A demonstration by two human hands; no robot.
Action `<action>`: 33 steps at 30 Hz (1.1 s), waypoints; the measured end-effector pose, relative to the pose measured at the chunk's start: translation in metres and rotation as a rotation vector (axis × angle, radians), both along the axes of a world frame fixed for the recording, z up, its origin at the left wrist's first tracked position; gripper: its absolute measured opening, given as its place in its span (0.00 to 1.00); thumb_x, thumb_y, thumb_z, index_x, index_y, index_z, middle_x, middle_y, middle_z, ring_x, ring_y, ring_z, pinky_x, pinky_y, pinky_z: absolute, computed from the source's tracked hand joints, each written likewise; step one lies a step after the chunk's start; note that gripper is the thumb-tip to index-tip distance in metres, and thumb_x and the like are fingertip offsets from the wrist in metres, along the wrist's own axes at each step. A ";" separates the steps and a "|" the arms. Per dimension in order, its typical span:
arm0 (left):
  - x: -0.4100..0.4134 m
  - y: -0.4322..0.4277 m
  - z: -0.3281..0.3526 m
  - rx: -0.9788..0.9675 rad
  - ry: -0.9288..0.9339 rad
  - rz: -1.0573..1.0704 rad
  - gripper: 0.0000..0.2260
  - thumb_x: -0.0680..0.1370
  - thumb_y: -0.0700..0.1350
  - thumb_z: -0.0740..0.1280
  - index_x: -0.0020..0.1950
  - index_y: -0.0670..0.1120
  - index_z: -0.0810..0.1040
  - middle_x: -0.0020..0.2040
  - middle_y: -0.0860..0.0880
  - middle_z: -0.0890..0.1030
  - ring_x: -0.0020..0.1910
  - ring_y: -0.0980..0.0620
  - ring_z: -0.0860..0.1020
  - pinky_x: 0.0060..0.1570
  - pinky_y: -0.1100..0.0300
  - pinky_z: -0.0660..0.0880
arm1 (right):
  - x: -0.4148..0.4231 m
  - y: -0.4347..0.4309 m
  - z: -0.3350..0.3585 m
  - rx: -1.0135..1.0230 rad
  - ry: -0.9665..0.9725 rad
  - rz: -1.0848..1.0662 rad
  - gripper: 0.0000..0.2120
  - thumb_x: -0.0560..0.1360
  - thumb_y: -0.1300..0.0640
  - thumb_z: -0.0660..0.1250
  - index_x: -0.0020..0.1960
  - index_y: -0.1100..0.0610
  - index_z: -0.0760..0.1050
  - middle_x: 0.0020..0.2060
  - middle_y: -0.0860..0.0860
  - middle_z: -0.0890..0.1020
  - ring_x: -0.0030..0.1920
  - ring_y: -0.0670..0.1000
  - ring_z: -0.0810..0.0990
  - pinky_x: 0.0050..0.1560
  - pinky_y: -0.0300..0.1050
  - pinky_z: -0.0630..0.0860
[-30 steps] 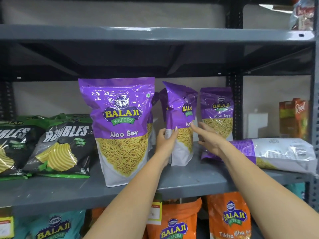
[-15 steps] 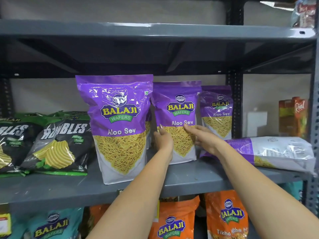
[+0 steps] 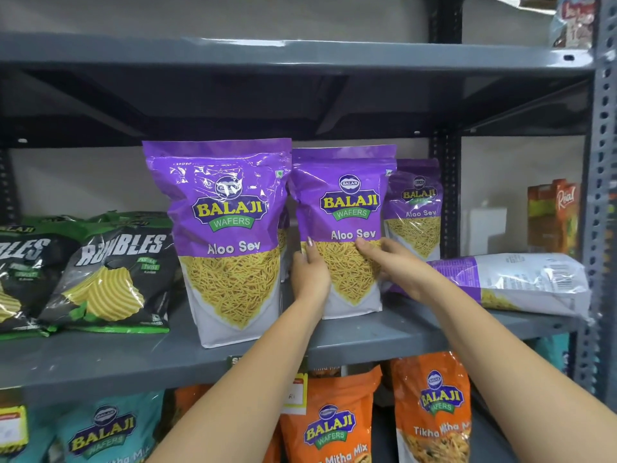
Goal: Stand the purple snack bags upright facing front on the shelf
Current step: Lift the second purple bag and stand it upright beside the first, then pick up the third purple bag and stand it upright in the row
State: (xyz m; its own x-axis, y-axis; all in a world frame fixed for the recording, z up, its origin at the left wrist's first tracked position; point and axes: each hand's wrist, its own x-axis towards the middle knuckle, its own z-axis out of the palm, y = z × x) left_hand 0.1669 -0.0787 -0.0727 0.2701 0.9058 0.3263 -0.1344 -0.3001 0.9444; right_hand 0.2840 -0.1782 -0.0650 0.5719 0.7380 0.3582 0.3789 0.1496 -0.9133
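Bracing the middle purple bag (image 3: 344, 208) from both sides, the left hand (image 3: 309, 272) and right hand (image 3: 394, 262) lie with flat, loosely spread fingers on its front, likely keeping it upright and label-forward. Left of it stands the front bag (image 3: 220, 235); right of it, another purple bag (image 3: 521, 282) lies flat near the shelf (image 3: 100, 362) edge, leaving little free room there.

The upright purple bags (image 3: 220, 235) (image 3: 344, 225) read "BALAJI WAFERS Aloo Sev"; black bag (image 3: 110, 279) reads "RUMBLES"; orange bag (image 3: 434, 409) "BALAJI WAFERS Tikha Mitha"; carton (image 3: 552, 215) "Real"
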 end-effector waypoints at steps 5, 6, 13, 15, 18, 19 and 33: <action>-0.010 -0.015 -0.005 0.011 -0.029 0.003 0.24 0.81 0.58 0.52 0.66 0.41 0.72 0.65 0.39 0.77 0.64 0.39 0.75 0.54 0.56 0.68 | -0.011 -0.020 -0.001 -0.021 -0.038 -0.026 0.59 0.51 0.25 0.70 0.74 0.56 0.67 0.67 0.52 0.78 0.66 0.53 0.77 0.70 0.58 0.71; -0.011 -0.018 -0.007 0.006 -0.033 0.006 0.24 0.81 0.59 0.52 0.64 0.42 0.73 0.64 0.40 0.78 0.62 0.40 0.76 0.52 0.57 0.67 | -0.012 -0.024 0.000 -0.028 -0.039 -0.023 0.60 0.50 0.24 0.71 0.75 0.55 0.66 0.68 0.51 0.77 0.67 0.52 0.76 0.70 0.58 0.70; -0.016 -0.030 -0.007 -0.013 -0.052 0.034 0.24 0.81 0.59 0.52 0.65 0.42 0.72 0.63 0.41 0.78 0.61 0.40 0.76 0.50 0.57 0.66 | -0.024 -0.031 0.000 -0.018 -0.006 -0.002 0.55 0.54 0.26 0.71 0.74 0.53 0.67 0.66 0.51 0.79 0.65 0.51 0.79 0.69 0.57 0.72; -0.015 -0.037 -0.006 -0.029 -0.084 0.035 0.23 0.82 0.55 0.54 0.69 0.41 0.68 0.68 0.40 0.74 0.66 0.40 0.73 0.56 0.56 0.68 | -0.025 -0.032 0.001 -0.048 -0.019 -0.013 0.55 0.55 0.25 0.69 0.74 0.52 0.67 0.67 0.50 0.79 0.64 0.50 0.79 0.66 0.53 0.73; -0.022 -0.069 -0.018 0.167 -0.204 0.199 0.24 0.80 0.46 0.62 0.74 0.39 0.63 0.74 0.39 0.64 0.74 0.42 0.64 0.73 0.55 0.60 | -0.020 -0.042 0.014 -0.122 -0.095 -0.083 0.53 0.58 0.19 0.59 0.72 0.52 0.68 0.65 0.48 0.78 0.64 0.50 0.77 0.64 0.52 0.73; -0.024 -0.087 -0.026 0.303 -0.259 0.242 0.24 0.79 0.43 0.64 0.73 0.39 0.64 0.74 0.40 0.63 0.74 0.45 0.62 0.73 0.61 0.56 | -0.011 -0.048 0.022 -0.113 -0.123 -0.140 0.48 0.61 0.20 0.56 0.69 0.52 0.71 0.63 0.48 0.79 0.62 0.51 0.78 0.63 0.53 0.74; 0.100 -0.175 -0.001 -0.381 0.243 -0.775 0.41 0.74 0.43 0.68 0.79 0.56 0.48 0.76 0.41 0.59 0.71 0.41 0.67 0.60 0.52 0.76 | 0.162 -0.122 0.060 -0.974 -0.487 -0.563 0.29 0.82 0.44 0.54 0.76 0.59 0.64 0.76 0.58 0.68 0.74 0.59 0.67 0.71 0.53 0.64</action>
